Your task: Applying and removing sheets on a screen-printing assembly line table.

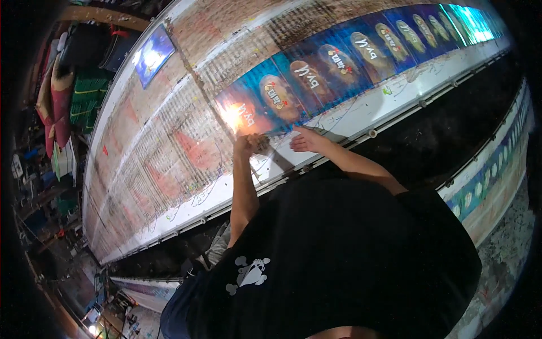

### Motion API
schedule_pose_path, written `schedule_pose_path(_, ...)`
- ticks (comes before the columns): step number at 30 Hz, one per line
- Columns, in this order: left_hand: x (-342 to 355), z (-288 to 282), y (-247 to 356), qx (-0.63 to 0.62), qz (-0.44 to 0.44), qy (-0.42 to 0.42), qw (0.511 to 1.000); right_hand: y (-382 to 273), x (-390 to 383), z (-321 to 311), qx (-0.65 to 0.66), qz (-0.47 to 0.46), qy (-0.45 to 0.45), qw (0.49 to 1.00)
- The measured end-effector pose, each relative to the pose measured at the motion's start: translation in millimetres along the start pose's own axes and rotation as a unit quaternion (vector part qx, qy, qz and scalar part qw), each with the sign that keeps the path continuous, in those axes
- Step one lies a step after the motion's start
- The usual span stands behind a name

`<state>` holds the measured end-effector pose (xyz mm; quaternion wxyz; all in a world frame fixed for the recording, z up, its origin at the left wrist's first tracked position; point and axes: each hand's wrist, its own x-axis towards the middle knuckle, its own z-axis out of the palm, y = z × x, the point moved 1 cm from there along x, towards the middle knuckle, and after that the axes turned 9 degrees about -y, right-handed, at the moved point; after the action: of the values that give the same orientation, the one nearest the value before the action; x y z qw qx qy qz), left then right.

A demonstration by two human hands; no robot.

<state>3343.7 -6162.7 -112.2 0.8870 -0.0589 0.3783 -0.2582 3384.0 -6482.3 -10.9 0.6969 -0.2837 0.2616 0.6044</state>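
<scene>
In the head view, a row of printed blue panels [309, 93], each with a brown oval, runs along the long worktable [158, 192]. My left hand [250, 144] is closed at the lower edge of the leftmost panel [243, 116], where a bright glare falls; what its fingers hold is too small to make out. To its right, my right hand [305, 140] is open, fingers stretched out beside the lower edge of the neighbouring panel [276, 101]. I cannot tell whether it touches the surface.
A small blue framed sheet [152, 53] lies at the back left. Beyond are green stacked items [87, 99] and red-and-tan bundles [53, 101]. The table's metal rail [344, 148] borders a dark gap, and a second printed table [485, 169] stands at the right.
</scene>
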Motion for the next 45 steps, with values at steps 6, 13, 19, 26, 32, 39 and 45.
schedule_pose_path(6, -39, 112, -56, 0.389, 0.200, 0.113, 0.892, -14, 24, 24, 0.058, 0.077, 0.056, 0.994)
schedule_pose_path(13, -51, 198, -98, 0.499, 0.321, 0.227, 0.772, -98, 75, -19, -0.290, -0.357, 0.394, 0.796)
schedule_pose_path(19, -104, 265, -151, 0.590, 0.401, 0.130, 0.689, -129, -58, 98, -0.225, -0.376, 0.298, 0.848)
schedule_pose_path(26, -23, 271, -209, 0.583, 0.440, 0.095, 0.676, -205, -176, 58, -0.286, -0.532, 0.189, 0.774)
schedule_pose_path(32, 139, 149, -214, 0.767, 0.354, 0.393, 0.365, -239, -160, -123, -0.414, -0.381, 0.387, 0.731)
schedule_pose_path(39, 201, 132, -239, 0.653, 0.374, 0.596, 0.280, -252, -164, -191, -0.567, -0.257, 0.375, 0.687)
schedule_pose_path(45, 178, 153, -236, 0.438, 0.334, 0.221, 0.805, -256, -171, -183, -0.614, -0.208, 0.366, 0.668)
